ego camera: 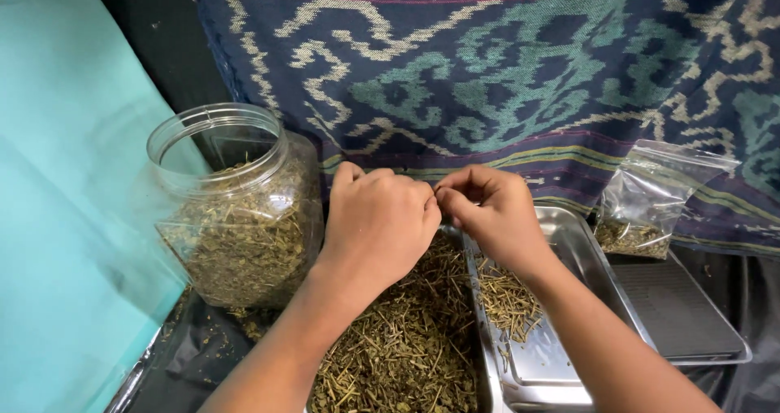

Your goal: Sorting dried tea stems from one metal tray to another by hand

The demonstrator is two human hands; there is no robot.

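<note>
Head view: left hand [378,218] and right hand [491,210], fingertips pinched together on a small dried-herb stem, over the dried herb pile [398,340] beside the steel tray [585,258]. Risk: a loose pinch may drop the stem back among the herbs.

Jar [236,210]: clear plastic, glossy, packed with dry, rough, matt green-brown herb [398,340]. Tray [569,242]: polished metal, smooth and reflective; bag [650,202]: thin clear plastic film, shiny and crinkled. Backdrop cloth [504,71]: coarse matt woven textile, sheet [65,218] at left: smooth matt teal, scale [674,307]: matt dark ribbed top.
</note>
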